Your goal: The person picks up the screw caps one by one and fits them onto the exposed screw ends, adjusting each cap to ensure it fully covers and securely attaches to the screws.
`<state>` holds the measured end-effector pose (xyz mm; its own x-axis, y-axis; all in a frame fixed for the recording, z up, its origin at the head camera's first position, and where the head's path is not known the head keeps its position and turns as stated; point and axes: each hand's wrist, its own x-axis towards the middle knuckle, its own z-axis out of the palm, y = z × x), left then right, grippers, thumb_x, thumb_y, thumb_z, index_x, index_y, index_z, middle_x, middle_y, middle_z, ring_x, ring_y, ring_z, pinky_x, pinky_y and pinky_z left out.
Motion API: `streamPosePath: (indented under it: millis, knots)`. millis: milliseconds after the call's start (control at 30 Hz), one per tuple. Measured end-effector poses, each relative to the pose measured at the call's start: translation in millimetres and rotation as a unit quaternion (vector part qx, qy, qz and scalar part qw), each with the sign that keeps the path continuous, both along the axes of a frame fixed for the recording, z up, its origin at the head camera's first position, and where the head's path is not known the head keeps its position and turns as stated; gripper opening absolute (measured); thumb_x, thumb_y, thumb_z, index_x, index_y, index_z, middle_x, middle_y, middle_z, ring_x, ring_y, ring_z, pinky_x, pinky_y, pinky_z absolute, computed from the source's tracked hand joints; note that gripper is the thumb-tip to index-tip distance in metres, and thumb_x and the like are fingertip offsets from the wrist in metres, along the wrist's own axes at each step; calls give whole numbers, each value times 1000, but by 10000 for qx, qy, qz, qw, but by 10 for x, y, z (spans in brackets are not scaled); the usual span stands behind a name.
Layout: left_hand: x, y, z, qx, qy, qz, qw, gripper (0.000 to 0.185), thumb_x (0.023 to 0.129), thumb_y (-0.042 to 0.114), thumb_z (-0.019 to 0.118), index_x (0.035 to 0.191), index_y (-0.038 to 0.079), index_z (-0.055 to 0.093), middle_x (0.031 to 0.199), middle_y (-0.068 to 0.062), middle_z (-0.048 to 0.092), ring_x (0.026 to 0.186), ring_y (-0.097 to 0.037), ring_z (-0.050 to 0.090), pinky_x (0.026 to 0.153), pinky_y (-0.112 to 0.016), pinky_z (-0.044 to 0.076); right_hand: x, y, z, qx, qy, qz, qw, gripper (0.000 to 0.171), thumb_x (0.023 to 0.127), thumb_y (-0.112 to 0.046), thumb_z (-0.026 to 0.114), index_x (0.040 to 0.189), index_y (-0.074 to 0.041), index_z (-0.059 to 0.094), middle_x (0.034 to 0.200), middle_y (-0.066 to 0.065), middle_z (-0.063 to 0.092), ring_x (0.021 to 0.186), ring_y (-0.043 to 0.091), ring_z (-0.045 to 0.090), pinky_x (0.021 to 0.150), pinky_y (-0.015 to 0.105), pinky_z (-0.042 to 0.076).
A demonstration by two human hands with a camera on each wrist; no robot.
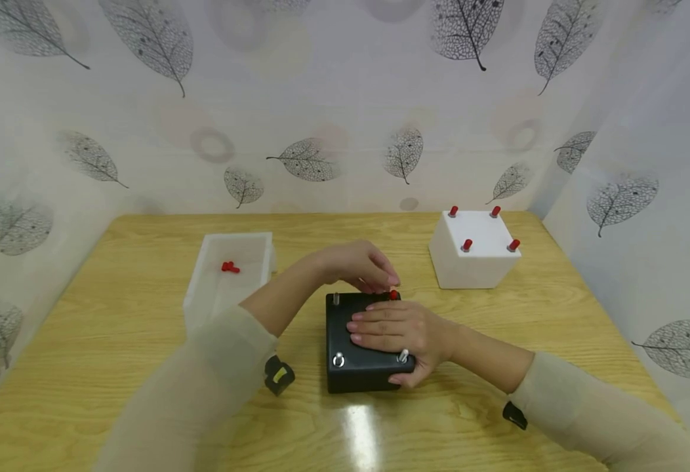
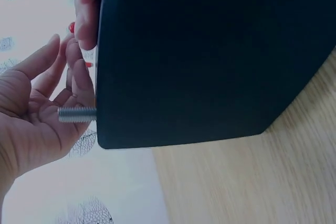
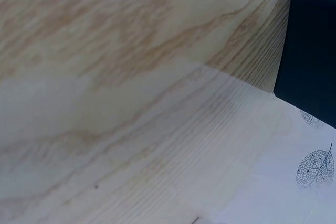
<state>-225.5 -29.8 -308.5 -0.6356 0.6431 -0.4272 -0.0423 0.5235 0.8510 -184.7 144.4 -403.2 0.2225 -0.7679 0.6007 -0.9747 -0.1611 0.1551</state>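
Note:
A black box (image 1: 363, 377) stands in front of me with an upright threaded bolt at each top corner. Its far-left bolt (image 2: 77, 114) is bare, as are the two near ones. On the far-right bolt sits a red cap (image 1: 393, 295), and the fingertips of my left hand (image 1: 363, 265) close in on it from behind. My right hand (image 1: 398, 331) holds the box steady: its fingers lie across the top, and the thumb bends round the near right edge. From the left wrist, the red cap shows only partly, beside both hands' fingertips.
A white tray (image 1: 194, 282) with several loose red caps (image 1: 230, 267) stands on the left of the wooden table (image 1: 463, 432). At the back right is a white box (image 1: 469, 272) carrying red caps on its top bolts. Leaf-printed sheeting (image 1: 345, 98) encloses the back and sides.

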Motion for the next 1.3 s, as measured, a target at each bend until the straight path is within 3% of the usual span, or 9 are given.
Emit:
streamPosePath:
  millis: [133, 333, 533, 700, 900, 1100, 1300]
  knots:
    - [-28, -47, 11, 118, -178, 303, 9993, 22, 90, 14, 64, 107, 0, 67, 85, -5, 65, 75, -13, 59, 75, -27, 55, -2, 0, 3, 5, 22, -9, 10000, 62, 89, -48, 44, 120, 2, 61, 123, 16, 62, 116, 30, 58, 96, 40, 48]
    - [-74, -134, 11, 290, -438, 777, 9956, 23, 91, 16, 64, 107, 1, 66, 86, -5, 65, 76, -15, 61, 73, -27, 56, 4, 2, 8, 58, -2, -57, 10000, 62, 89, -49, 44, 121, 2, 60, 124, 15, 62, 117, 29, 57, 96, 40, 48]
    - [-103, -249, -1, 291, -617, 1140, 9911, 27, 92, 19, 63, 113, 2, 64, 107, -15, 67, 94, -24, 66, 80, -31, 56, 11, 2, 7, 99, -58, -82, 9999, 62, 89, -49, 43, 122, 1, 60, 124, 15, 62, 118, 28, 57, 97, 39, 48]
    - [-119, -364, 24, 338, -628, 1363, 9881, 29, 93, 20, 62, 116, 3, 63, 112, -17, 66, 91, -20, 68, 85, -35, 55, 8, 0, 10, 81, -57, -67, 9999, 62, 89, -48, 44, 121, 2, 60, 124, 15, 62, 118, 29, 57, 97, 40, 48]
    - [-140, -538, 80, 455, -566, 1490, 9862, 31, 95, 18, 57, 122, 2, 59, 107, -11, 68, 83, -12, 67, 90, -37, 52, 10, -3, 19, 71, -79, -51, 9999, 61, 89, -48, 44, 121, 2, 60, 123, 16, 62, 117, 29, 58, 97, 40, 48]
    - [-143, -711, 138, 301, -608, 1566, 9853, 30, 97, 17, 54, 123, 2, 57, 96, -3, 68, 79, -9, 66, 82, -30, 55, 4, -6, 30, 64, -54, -61, 9999, 61, 88, -48, 45, 121, 2, 60, 124, 16, 62, 117, 29, 57, 97, 40, 48]
    - [-144, -872, 135, 206, -574, 1681, 9839, 32, 96, 21, 56, 122, 1, 57, 92, -2, 68, 79, -10, 65, 85, -32, 54, 13, 3, 25, 81, -71, -64, 9999, 61, 88, -48, 46, 121, 2, 60, 123, 16, 62, 117, 29, 58, 97, 40, 48]
